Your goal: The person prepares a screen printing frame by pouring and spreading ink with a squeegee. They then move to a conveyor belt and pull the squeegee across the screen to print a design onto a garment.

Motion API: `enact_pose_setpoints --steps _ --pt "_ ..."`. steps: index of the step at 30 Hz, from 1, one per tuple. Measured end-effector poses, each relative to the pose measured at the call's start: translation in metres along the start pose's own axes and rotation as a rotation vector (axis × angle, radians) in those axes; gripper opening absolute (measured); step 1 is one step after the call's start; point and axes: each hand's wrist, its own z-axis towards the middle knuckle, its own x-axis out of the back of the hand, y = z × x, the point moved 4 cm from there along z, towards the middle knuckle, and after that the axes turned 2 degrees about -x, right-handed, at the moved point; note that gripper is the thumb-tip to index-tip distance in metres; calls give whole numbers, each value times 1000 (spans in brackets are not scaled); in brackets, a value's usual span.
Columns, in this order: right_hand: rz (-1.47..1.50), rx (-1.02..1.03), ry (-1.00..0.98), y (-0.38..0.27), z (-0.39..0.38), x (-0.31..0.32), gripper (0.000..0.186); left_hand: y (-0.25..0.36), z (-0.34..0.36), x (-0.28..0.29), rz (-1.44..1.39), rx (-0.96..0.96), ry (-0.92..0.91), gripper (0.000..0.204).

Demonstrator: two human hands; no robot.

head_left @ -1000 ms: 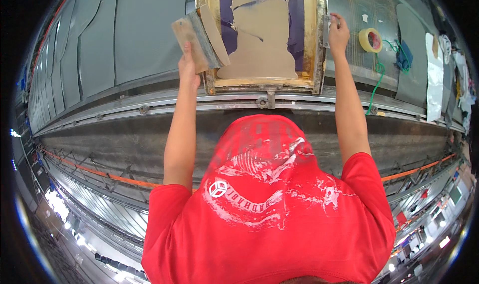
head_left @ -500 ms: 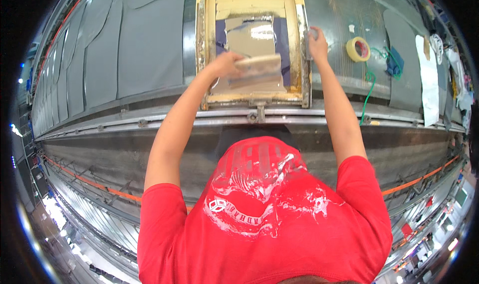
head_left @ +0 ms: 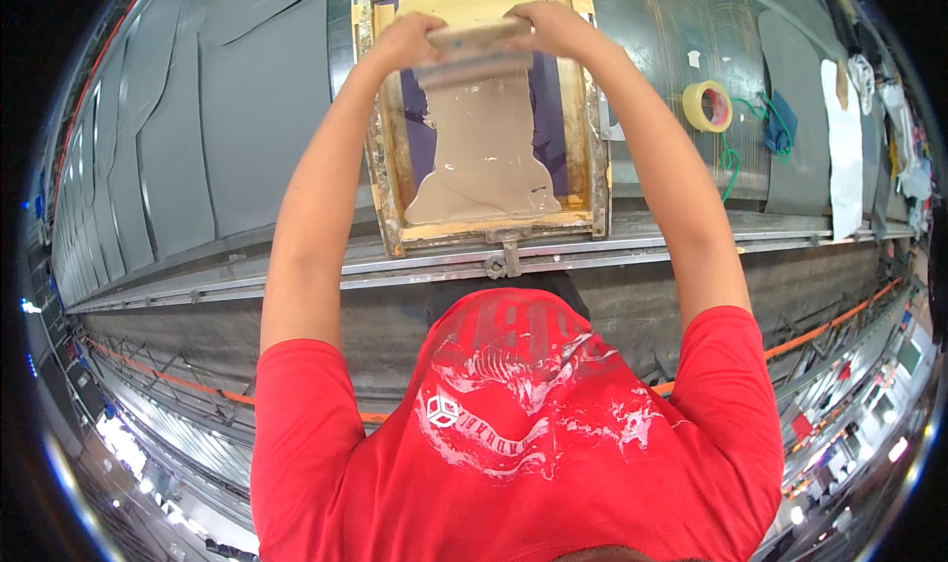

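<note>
A squeegee [head_left: 481, 40] with a pale handle lies crosswise over the far part of a screen-printing frame [head_left: 600, 167], blurred by motion. My left hand [head_left: 407, 41] grips its left end, and my right hand [head_left: 553, 29] is closed on its right end. Below the squeegee, beige-grey ink [head_left: 484, 157] covers the middle of the screen and spreads wider at the near end. Dark purple mesh [head_left: 419, 147] shows on both sides of the ink. Yellowish tape borders the screen inside the worn frame.
Grey sheets [head_left: 267, 108] lie in a row along the table to the left. On the right are a roll of yellow tape [head_left: 693, 106], a green cord [head_left: 729, 157], a blue cloth [head_left: 780, 122] and a white strip [head_left: 841, 157]. A metal rail [head_left: 612, 253] runs along the near edge.
My right hand has left the frame's right side and taken hold of the squeegee. The squeegee has moved from the near part to the far part of the screen.
</note>
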Motion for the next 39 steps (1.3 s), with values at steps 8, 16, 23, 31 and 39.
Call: enact_pose_setpoints --steps 8,16,23,31,39 --pt "17 -6 218 -1 -95 -69 40 34 -82 -75 176 -124 524 38" --pt "142 -61 78 -68 -204 -81 51 60 -188 -128 124 -195 470 46" --pt "16 24 199 -5 -55 -26 37 11 -50 -42 104 -133 490 42" --pt "97 -73 228 -19 -138 -75 43 33 -111 -97 60 -124 495 41" --pt "211 -93 149 -87 -241 -92 55 67 -224 -142 54 -177 485 40"
